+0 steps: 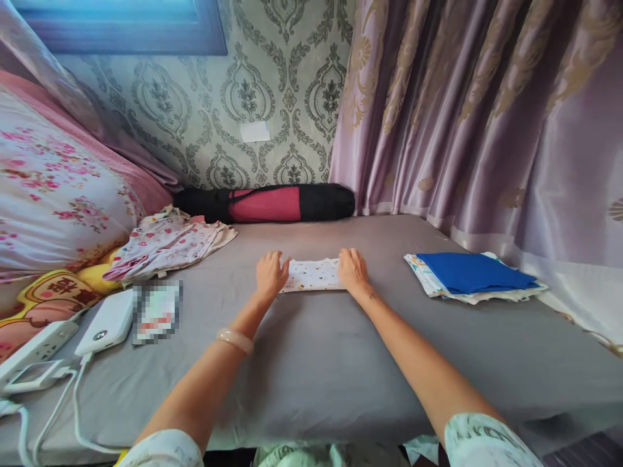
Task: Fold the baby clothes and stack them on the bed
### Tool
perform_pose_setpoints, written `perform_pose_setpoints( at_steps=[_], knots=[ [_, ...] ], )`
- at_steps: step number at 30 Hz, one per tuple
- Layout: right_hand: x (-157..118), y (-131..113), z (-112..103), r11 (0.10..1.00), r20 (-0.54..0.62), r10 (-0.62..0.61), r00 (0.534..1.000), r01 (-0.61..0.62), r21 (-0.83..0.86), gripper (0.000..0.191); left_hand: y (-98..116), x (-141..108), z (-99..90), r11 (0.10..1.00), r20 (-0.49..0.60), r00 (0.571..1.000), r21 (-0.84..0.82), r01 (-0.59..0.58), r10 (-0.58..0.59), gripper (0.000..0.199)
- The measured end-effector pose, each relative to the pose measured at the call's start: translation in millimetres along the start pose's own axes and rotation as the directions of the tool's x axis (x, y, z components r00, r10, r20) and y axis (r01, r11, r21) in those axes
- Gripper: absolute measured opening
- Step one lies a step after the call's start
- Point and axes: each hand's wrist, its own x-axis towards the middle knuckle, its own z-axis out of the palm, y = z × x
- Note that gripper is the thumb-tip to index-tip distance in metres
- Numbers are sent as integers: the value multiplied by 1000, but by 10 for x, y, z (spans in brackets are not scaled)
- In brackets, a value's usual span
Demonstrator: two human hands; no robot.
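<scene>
A small white cloth with a speckled print (314, 275) lies folded into a strip on the grey sheet, between my two hands. At its left end is my left hand (272, 275), thumb and fingers a little apart, with the thumb along the cloth's edge. My right hand (353, 268) rests over the right end, its fingers curled down onto the fabric and their tips partly hidden. Whether the fingers pinch the cloth is hard to make out on the left side.
On the right, a blue folded cloth (477, 272) tops a stack. Printed clothes (170, 243) lie loosely at the left, near a white power bank (107, 321), power strip (39, 350) and cables. A black-and-red bag (265, 203) lies along the wall.
</scene>
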Motion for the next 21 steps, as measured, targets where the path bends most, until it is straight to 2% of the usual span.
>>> perform_pose_setpoints(
  at_steps=[2,3,5,10,21],
  knots=[
    [-123,-163,53,976,0,-217,976,217,-2,45,142,-125,1,978,24,977,9,-211,210,38],
    [-177,-238,92,953,28,-303,952,303,0,46,205,-179,12,961,52,960,20,-275,274,39],
    [-255,-353,175,918,93,-394,914,396,-2,49,292,-257,46,946,123,942,52,-319,311,43],
    [-303,-444,318,918,167,-387,907,396,-27,52,270,-301,142,954,284,925,91,-287,251,51],
    [-315,-441,312,953,288,-285,914,303,-18,53,161,-283,246,976,370,907,9,-218,199,54]
  ],
)
